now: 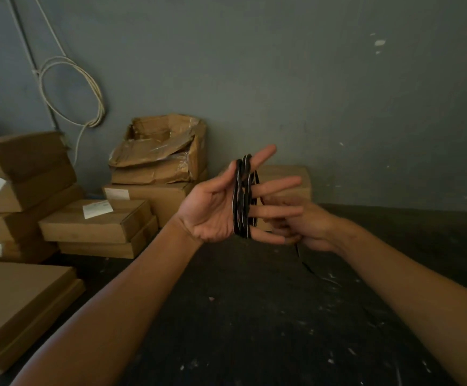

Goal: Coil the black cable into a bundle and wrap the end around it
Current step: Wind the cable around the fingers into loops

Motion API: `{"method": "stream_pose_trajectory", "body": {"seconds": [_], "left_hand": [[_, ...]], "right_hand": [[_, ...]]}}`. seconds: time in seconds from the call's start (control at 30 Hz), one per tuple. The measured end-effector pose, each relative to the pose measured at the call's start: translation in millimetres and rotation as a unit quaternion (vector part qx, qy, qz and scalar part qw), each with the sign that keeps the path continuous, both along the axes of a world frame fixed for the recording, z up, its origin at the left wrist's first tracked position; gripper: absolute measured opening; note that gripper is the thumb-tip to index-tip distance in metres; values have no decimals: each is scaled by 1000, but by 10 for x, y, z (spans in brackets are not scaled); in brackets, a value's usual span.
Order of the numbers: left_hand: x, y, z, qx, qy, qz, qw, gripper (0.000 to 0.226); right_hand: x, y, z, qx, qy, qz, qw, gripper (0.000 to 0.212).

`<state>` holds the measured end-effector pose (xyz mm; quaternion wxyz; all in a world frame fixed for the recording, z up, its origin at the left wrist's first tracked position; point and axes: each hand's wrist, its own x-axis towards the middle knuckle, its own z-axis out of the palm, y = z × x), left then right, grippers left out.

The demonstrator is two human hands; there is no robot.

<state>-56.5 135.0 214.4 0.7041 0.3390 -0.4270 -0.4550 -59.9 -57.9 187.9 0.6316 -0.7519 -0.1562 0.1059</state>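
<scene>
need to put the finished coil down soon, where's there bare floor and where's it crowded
Bare dark floor lies between the forearms and right of the right hand. The left is crowded with stacked cardboard boxes, up to the wall.

Dark, paint-flecked concrete floor (254,316) is carrying stacked flat brown cardboard boxes (98,227) along the left, with a torn, crumpled brown cardboard carton (159,151) sitting on boxes against the grey wall.

The left hand (215,207) is holding its palm up toward the camera, fingers (279,210) straight and spread, with the black cable (242,196) looped around them. The right hand (307,227) is sitting just behind those fingers, curled; its grip is hidden. Both forearms are reaching forward, bare.
</scene>
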Motion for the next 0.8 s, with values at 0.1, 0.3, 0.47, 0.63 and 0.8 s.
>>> {"method": "stream_pose_trajectory", "body": {"seconds": [0.1, 0.3, 0.47, 0.63, 0.8], "left_hand": [[74, 6, 86, -23, 6, 39, 999, 51], [274, 62, 107, -19, 16, 152, 988, 53], [362, 59, -4, -2, 41, 244, 969, 48], [425, 94, -99, 38, 54, 338, 939, 46], [483, 186, -289, 108, 48, 379, 918, 48]], "right_hand": [[-80, 57, -141, -35, 21, 3, 999, 36], [-250, 189, -310, -114, -4, 18, 993, 43], [-435, 353, -323, -176, -54, 44, 982, 40], [-513, 409, -155, -208, -99, 43, 972, 35], [-511, 350, 143, -224, -137, 17, 965, 33]]}}
